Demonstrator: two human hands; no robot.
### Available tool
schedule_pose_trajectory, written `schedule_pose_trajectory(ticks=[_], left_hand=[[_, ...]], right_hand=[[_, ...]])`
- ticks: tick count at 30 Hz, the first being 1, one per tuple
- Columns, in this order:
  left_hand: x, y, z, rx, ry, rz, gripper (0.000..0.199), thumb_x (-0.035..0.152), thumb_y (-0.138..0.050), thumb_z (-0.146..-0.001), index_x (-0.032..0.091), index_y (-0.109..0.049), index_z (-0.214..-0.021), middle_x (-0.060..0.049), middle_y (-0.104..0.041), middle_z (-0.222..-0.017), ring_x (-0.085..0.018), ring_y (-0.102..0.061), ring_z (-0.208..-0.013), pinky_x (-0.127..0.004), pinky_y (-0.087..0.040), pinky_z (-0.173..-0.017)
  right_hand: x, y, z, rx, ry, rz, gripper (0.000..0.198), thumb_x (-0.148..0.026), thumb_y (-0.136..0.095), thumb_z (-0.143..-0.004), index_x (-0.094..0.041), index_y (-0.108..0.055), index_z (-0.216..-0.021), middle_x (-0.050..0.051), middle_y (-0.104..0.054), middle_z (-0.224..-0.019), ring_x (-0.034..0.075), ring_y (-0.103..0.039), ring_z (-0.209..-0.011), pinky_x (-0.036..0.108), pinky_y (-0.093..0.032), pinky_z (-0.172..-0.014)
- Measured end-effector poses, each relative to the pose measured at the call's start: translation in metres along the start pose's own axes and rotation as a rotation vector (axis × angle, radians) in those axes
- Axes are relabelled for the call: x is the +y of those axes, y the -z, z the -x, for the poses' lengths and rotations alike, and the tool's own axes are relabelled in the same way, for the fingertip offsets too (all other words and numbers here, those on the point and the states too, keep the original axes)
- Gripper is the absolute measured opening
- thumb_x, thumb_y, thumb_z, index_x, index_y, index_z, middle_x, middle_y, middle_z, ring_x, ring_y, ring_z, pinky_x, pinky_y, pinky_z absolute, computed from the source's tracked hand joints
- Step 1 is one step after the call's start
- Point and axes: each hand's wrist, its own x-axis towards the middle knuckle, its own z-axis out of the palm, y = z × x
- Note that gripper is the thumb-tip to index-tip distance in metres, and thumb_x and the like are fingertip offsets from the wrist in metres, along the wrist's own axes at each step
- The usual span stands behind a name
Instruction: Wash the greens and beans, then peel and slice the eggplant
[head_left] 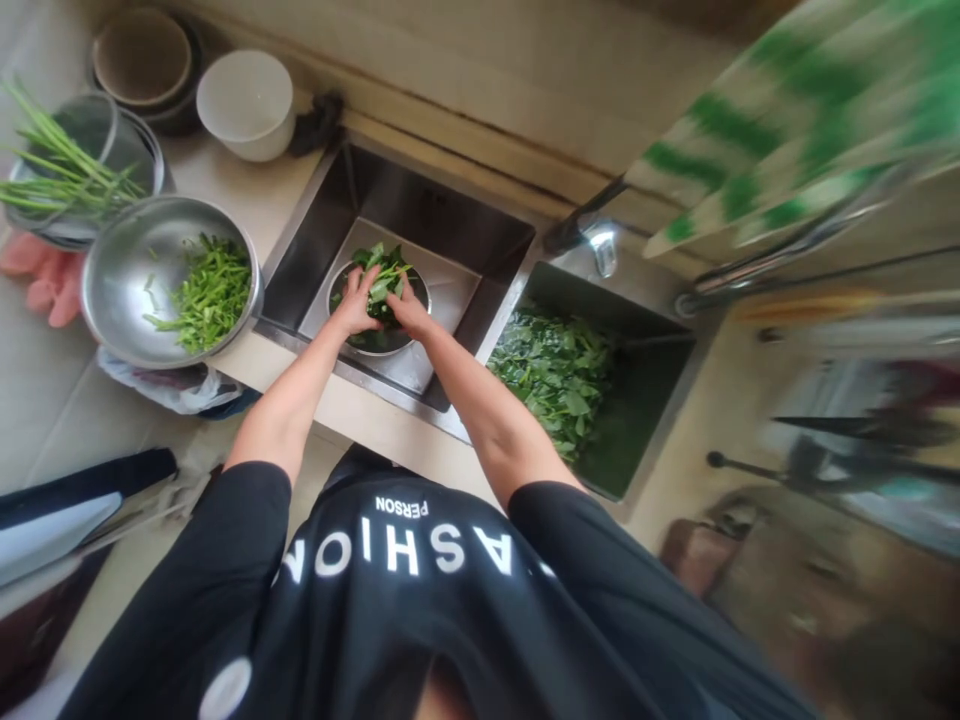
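Dark leafy greens (388, 262) with some lighter stems sit in a round metal bowl (381, 352) inside the left sink basin (457, 275). My left hand (357, 302) grips the greens from the left, its fingers over the leaves and its thumb towards the middle. From the right side, my right hand (408, 306) presses on the same bunch, with its fingertips partly hidden among the leaves. The bunch is between both hands at the bowl's mouth. What lies deeper in the bowl is hidden.
More leafy greens (555, 375) fill much of the right basin (649, 400), below the faucet (602, 248). Left of the sink stand a steel bowl (124, 290) of cut green pieces (206, 300), a white bowl (247, 100), dark stacked bowls (142, 60) and long green stalks (67, 160).
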Motion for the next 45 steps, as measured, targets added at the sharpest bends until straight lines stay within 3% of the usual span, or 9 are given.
schedule_pose_trajectory(ticks=[7, 13, 17, 21, 24, 28, 33, 38, 45], left_hand=[[-0.019, -0.007, -0.026, -0.188, 0.038, -0.17, 0.102, 0.001, -0.082, -0.046, 0.012, -0.054, -0.143, -0.022, -0.027, -0.165, -0.041, -0.024, -0.156, -0.051, -0.024, -0.128], [0.0, -0.001, -0.032, -0.014, 0.09, -0.351, 0.047, -0.003, -0.054, -0.078, 0.014, -0.069, -0.119, -0.009, -0.062, -0.135, -0.019, -0.054, -0.129, -0.037, -0.042, -0.117], [0.03, 0.017, -0.037, 0.132, 0.099, -0.391, 0.033, 0.001, -0.046, -0.087, 0.009, -0.07, -0.107, -0.011, -0.067, -0.115, -0.021, -0.057, -0.115, -0.047, -0.041, -0.115], [0.088, 0.016, -0.03, 0.239, -0.066, -0.387, 0.027, 0.017, -0.048, -0.095, 0.016, -0.071, -0.108, -0.008, -0.07, -0.114, -0.022, -0.06, -0.114, -0.044, -0.044, -0.111], [0.151, -0.031, -0.009, 0.224, -0.378, -0.266, 0.023, 0.022, -0.052, -0.094, 0.016, -0.074, -0.101, -0.006, -0.075, -0.103, -0.019, -0.066, -0.102, -0.036, -0.051, -0.098], [0.217, -0.143, 0.022, -0.258, -0.47, -0.247, 0.023, 0.023, -0.054, -0.096, 0.017, -0.077, -0.098, -0.007, -0.077, -0.101, -0.019, -0.069, -0.096, -0.032, -0.053, -0.093], [0.238, -0.232, 0.022, -0.677, -0.364, -0.526, 0.036, 0.036, -0.062, -0.096, 0.017, -0.072, -0.124, -0.016, -0.068, -0.128, -0.033, -0.063, -0.119, -0.047, -0.051, -0.104], [0.227, -0.247, -0.034, -0.465, -0.203, -0.659, 0.066, 0.044, -0.061, -0.095, 0.033, -0.042, -0.157, -0.012, -0.019, -0.172, -0.05, -0.021, -0.152, -0.076, -0.034, -0.111], [0.19, -0.283, -0.097, -0.34, 0.235, -0.436, 0.08, 0.056, -0.06, -0.092, 0.025, -0.035, -0.161, -0.021, -0.024, -0.169, -0.046, -0.033, -0.151, -0.062, -0.034, -0.118]], right_hand=[[0.012, 0.029, 0.008, 0.062, -0.022, 0.375, 0.042, -0.021, -0.066, -0.075, -0.017, -0.064, -0.117, 0.015, -0.064, -0.131, 0.034, -0.052, -0.135, 0.058, -0.034, -0.121], [-0.008, 0.079, 0.074, 0.156, 0.002, 0.023, 0.026, -0.037, -0.063, -0.084, -0.023, -0.061, -0.105, 0.002, -0.068, -0.099, 0.018, -0.065, -0.086, 0.043, -0.061, -0.085], [-0.003, 0.146, 0.141, 0.286, 0.007, -0.104, 0.037, -0.048, -0.069, -0.08, -0.024, -0.06, -0.107, 0.003, -0.068, -0.102, 0.017, -0.065, -0.086, 0.036, -0.061, -0.079], [0.029, 0.242, 0.205, 0.502, -0.187, 0.129, 0.054, -0.055, -0.071, -0.074, -0.02, -0.061, -0.114, 0.009, -0.069, -0.109, 0.025, -0.067, -0.097, 0.048, -0.059, -0.089], [0.058, 0.296, 0.227, 0.576, -0.344, 0.448, 0.078, -0.049, -0.079, -0.069, -0.014, -0.058, -0.135, 0.018, -0.061, -0.136, 0.034, -0.058, -0.128, 0.051, -0.045, -0.112], [0.079, 0.297, 0.216, 0.413, -0.576, 0.656, 0.106, -0.046, -0.086, -0.067, -0.013, -0.039, -0.156, 0.028, -0.032, -0.161, 0.039, -0.043, -0.146, 0.051, -0.037, -0.119], [0.077, 0.28, 0.197, 0.033, -0.402, 0.75, 0.074, -0.041, -0.083, -0.075, -0.02, -0.059, -0.142, 0.018, -0.056, -0.142, 0.035, -0.056, -0.134, 0.05, -0.042, -0.114], [0.068, 0.343, 0.169, 0.388, -0.245, 0.794, 0.078, -0.045, -0.072, -0.083, -0.017, -0.048, -0.152, 0.023, -0.046, -0.149, 0.039, -0.052, -0.136, 0.056, -0.041, -0.114], [0.074, 0.354, 0.096, 0.302, -0.478, 0.774, 0.108, -0.052, -0.083, -0.069, -0.016, -0.036, -0.159, 0.027, -0.036, -0.159, 0.048, -0.039, -0.146, 0.066, -0.033, -0.116]])
